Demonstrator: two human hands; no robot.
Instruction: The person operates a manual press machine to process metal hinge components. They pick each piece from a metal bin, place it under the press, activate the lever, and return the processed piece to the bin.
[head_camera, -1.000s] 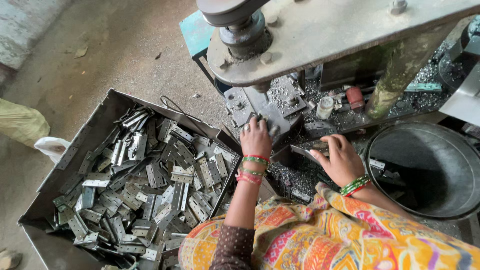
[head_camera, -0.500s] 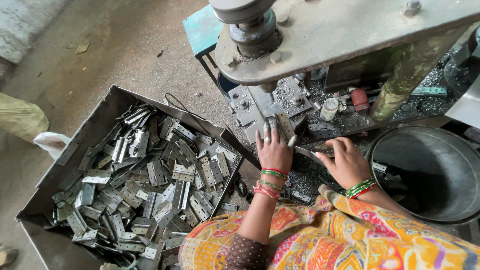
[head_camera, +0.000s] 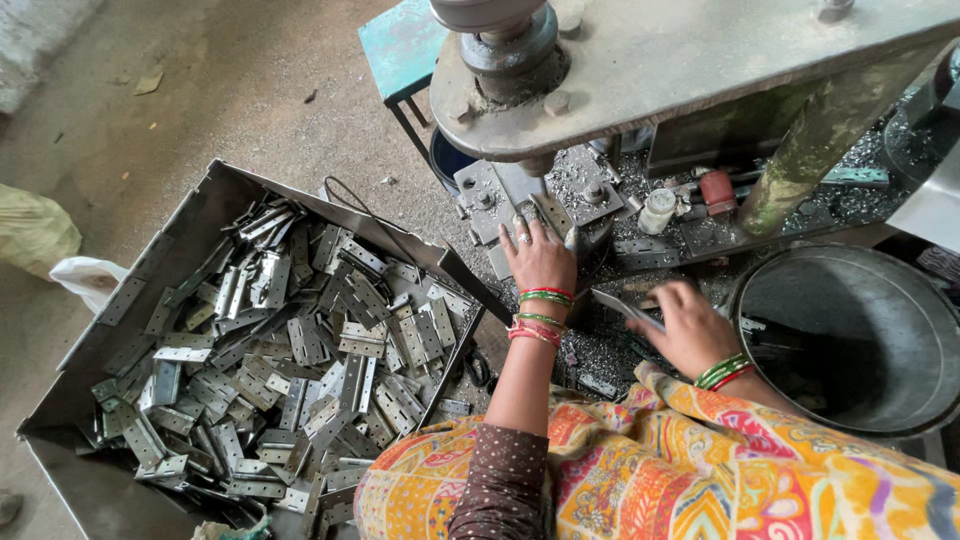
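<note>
My left hand (head_camera: 538, 256), with red and green bangles at the wrist, reaches forward to the die bed of the metal press (head_camera: 545, 195); its fingers rest on a small metal piece there, under the ram (head_camera: 497, 40). Lower and to the right, my right hand (head_camera: 682, 325) grips a flat grey hinge plate (head_camera: 622, 306) by one end, just above the swarf-covered press base. A patterned orange and yellow cloth covers my lap at the bottom.
A large metal tray (head_camera: 190, 225) on the left holds several loose hinge plates (head_camera: 300, 350). A round steel tub (head_camera: 850, 340) stands at the right. Behind the press are a teal stool (head_camera: 405, 45), small bottles (head_camera: 658, 210) and metal chips. Bare concrete floor lies upper left.
My left hand moved from the tray's edge forward and up onto the press bed. My right hand stayed near the base, still holding the hinge plate, shifting slightly lower.
</note>
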